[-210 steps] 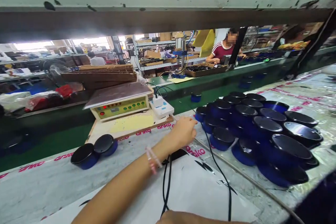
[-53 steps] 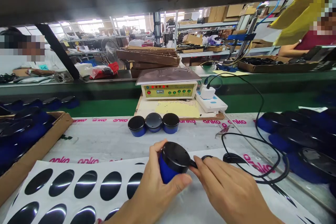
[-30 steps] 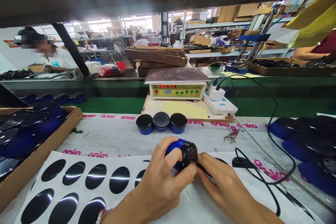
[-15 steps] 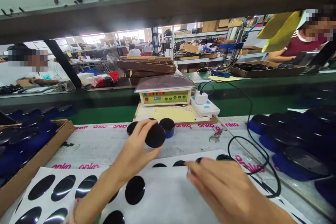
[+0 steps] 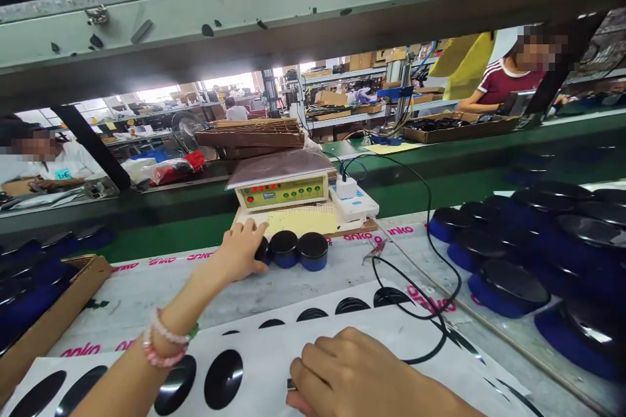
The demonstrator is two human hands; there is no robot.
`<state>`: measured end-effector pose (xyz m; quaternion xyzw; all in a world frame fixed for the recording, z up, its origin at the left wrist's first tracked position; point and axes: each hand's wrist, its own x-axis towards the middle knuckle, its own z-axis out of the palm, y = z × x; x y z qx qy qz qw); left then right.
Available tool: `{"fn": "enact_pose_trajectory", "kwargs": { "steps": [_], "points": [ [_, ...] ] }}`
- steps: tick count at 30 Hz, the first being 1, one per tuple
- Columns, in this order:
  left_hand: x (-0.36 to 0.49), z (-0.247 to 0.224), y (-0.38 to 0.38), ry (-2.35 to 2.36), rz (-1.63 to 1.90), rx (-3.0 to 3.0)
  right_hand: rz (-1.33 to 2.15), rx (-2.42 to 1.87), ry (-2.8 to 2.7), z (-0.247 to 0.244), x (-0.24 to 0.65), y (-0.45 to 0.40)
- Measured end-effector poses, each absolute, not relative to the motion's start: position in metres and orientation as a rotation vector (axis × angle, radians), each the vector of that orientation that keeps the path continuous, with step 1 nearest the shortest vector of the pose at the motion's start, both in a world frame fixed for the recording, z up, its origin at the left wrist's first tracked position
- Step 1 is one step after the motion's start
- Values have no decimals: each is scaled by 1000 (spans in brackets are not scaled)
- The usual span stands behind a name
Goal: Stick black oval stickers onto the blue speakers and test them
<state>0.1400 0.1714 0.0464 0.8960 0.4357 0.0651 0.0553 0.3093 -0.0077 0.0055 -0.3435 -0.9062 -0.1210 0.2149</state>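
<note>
My left hand (image 5: 239, 251), with a pink bead bracelet at its wrist, is closed around a round blue piece with a black top (image 5: 263, 250), which its fingers partly hide. To the right of that stand two more blue pieces with glossy black tops (image 5: 283, 249). My right hand (image 5: 337, 374) is closed low over the white sheet (image 5: 264, 352). A small dark bit with a metallic edge (image 5: 289, 385) pokes out of its fingers; the rest is hidden. Glossy black discs (image 5: 223, 378) lie on the sheet, left of my right hand and along its far edge.
Many black-topped blue pieces (image 5: 508, 287) crowd the right side; a carton (image 5: 73, 303) at left holds more. A control box (image 5: 283, 192) and power strip (image 5: 355, 202) stand at the back. A black cable (image 5: 452, 260) loops over the bench. Two people sit beyond.
My left hand, which held a black-topped round piece tilted up, is now down at the row's left end. My right hand has drawn nearer and curled. The view has shifted.
</note>
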Motion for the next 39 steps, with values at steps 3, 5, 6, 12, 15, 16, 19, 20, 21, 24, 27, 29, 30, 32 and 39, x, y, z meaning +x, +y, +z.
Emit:
{"fn": "enact_pose_trajectory", "kwargs": {
  "steps": [3, 5, 6, 12, 15, 16, 19, 20, 21, 24, 27, 29, 30, 32, 39],
  "points": [
    [119, 61, 176, 1259, 7, 2677, -348, -911, -2500, 4, 306, -9],
    [117, 67, 174, 1230, -72, 2663, -342, -876, -2495, 3, 304, -10],
    [119, 70, 173, 1233, -98, 2661, -325, -858, -2510, 2, 303, -10],
    [211, 88, 140, 990, 123, 2820, 25, -830, -2827, -15, 297, 1],
    [302, 77, 105, 489, 213, 2862, 163, -899, -2927, -27, 291, 10],
    [333, 69, 92, 348, 195, 2852, 173, -921, -2935, -30, 290, 13],
    [404, 41, 60, 154, 150, 2806, 193, -971, -2948, -37, 290, 19],
    [418, 34, 53, 152, 163, 2790, 202, -976, -2950, -38, 292, 19],
    [426, 29, 49, 158, 181, 2766, 209, -977, -2951, -38, 294, 18],
    [409, 35, 54, 189, 278, 2662, 199, -979, -2938, -32, 301, 11],
    [340, 61, 77, 293, 494, 2370, 86, -952, -2867, -18, 308, 4],
    [278, 78, 89, 388, 663, 1795, 9, -1007, -2729, -6, 315, 4],
    [247, 83, 91, 438, 729, 1544, -13, -1076, -2632, -1, 318, 6],
    [190, 84, 89, 534, 830, 1171, -18, -1253, -2420, 10, 324, 12],
    [115, 26, 58, 680, 821, 824, 200, -1104, -1891, 25, 313, 12]
  ]
}}
